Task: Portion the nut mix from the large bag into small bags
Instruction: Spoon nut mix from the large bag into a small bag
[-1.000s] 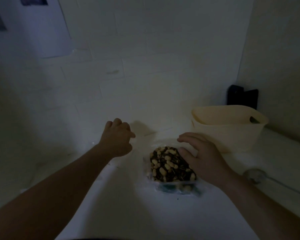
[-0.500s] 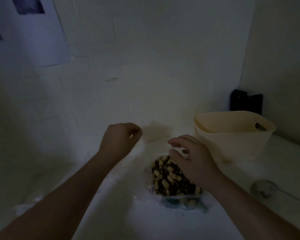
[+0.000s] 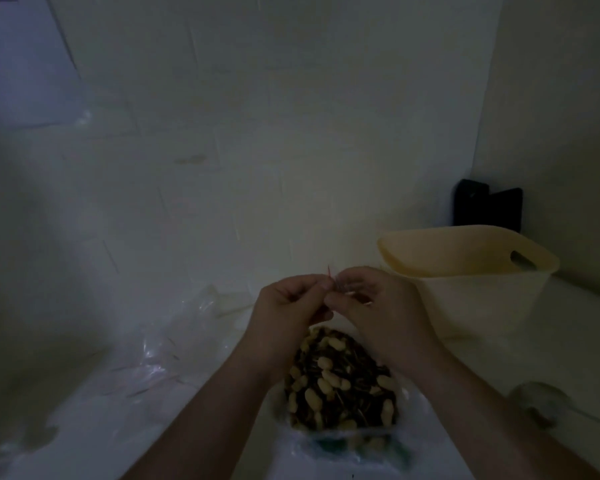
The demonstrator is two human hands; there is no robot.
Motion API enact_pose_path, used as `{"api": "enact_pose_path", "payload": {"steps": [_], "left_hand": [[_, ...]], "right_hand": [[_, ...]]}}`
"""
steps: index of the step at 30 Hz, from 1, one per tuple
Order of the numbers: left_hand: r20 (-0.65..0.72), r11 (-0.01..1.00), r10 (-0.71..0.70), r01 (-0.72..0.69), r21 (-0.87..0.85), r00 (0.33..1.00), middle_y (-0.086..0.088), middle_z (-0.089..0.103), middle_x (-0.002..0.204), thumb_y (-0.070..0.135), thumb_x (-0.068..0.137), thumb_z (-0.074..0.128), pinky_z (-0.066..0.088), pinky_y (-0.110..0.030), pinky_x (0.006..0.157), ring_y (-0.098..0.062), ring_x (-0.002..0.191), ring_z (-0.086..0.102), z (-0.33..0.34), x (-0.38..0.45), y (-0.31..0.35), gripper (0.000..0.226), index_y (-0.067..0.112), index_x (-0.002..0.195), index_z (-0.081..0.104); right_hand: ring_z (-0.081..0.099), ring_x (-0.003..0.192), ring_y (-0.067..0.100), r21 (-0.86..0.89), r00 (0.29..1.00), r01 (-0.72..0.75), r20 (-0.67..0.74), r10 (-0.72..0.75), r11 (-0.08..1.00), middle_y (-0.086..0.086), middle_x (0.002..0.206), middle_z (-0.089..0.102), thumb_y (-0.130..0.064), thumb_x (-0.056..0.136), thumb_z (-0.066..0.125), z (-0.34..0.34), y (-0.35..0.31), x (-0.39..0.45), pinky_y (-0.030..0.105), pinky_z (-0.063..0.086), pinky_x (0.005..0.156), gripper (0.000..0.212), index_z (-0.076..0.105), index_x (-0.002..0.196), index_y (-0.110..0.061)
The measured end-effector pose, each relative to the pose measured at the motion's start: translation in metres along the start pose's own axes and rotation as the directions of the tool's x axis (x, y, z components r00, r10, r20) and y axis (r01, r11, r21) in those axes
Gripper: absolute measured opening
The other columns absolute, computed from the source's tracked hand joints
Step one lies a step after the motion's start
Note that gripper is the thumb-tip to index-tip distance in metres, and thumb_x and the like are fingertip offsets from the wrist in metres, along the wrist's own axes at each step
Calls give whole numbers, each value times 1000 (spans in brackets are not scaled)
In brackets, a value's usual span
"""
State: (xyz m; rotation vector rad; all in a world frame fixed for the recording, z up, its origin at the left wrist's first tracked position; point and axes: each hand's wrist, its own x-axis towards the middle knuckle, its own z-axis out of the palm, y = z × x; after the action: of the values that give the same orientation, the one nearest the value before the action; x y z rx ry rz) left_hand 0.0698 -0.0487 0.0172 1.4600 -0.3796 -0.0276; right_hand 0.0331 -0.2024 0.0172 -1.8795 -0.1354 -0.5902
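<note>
The large clear bag of nut mix [image 3: 340, 386], pale peanuts among dark pieces, lies on the white surface in the lower middle. Above its far end my left hand [image 3: 291, 306] and my right hand [image 3: 371, 306] meet, both pinching the top edge of a small clear bag [image 3: 336, 289] with a thin red strip. The dim light hides most of that small bag. More clear small bags [image 3: 174, 344] lie crumpled to the left.
A cream plastic tub [image 3: 465, 278] with a handle slot stands at the right against the wall. A dark object [image 3: 487, 206] leans in the corner behind it. A metal scoop [image 3: 537, 403] lies at the lower right. White tiled wall rises close behind.
My left hand came right from the crumpled bags and my right hand lifted off the nut bag. Both now meet above it, pinching a small bag's edge.
</note>
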Motion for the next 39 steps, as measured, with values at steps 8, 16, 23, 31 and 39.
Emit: {"api": "enact_pose_path", "payload": {"steps": [8,16,23,31,39], "left_hand": [[-10,677,455,-339,654,890,19,61,84,26,95,62,43,-22,73,-2,83,57,9,1,-14,18,31,77,61],[303,516,523,-578,632,797,7,49,86,27,102,39,36,-29,67,-10,78,49,-1,-16,4,13,19,94,46],[470,445,342,-581,682,814,4,49,110,56,78,77,46,-27,83,-14,100,50,-29,-27,6,82,27,142,35],[381,523,384,-538,661,841,16,52,100,51,76,82,40,-13,79,-1,94,53,-23,-41,12,70,23,134,53],[361,646,312,-475,598,879,14,60,105,38,77,88,46,-17,79,-5,99,57,14,-55,5,54,30,121,57]], "right_hand": [[68,68,6,-169,994,-36,-109,18,985,-11,77,70,-23,88,75,-22,11,12,28,56,65,13,70,83,-33],[73,61,10,-59,983,-125,129,132,990,-5,71,76,-20,94,71,-12,-23,-11,24,55,57,16,73,79,-24],[68,54,13,-19,951,-254,179,253,967,5,64,74,-15,92,75,-21,-41,-19,25,50,51,16,71,76,-12],[65,56,15,10,931,-298,222,289,954,6,60,69,-16,91,75,-27,-47,-34,29,50,54,18,69,75,-11],[67,61,13,-104,949,-227,199,244,968,6,71,75,-26,94,74,-70,-36,-59,27,54,61,15,74,85,-13]]}}
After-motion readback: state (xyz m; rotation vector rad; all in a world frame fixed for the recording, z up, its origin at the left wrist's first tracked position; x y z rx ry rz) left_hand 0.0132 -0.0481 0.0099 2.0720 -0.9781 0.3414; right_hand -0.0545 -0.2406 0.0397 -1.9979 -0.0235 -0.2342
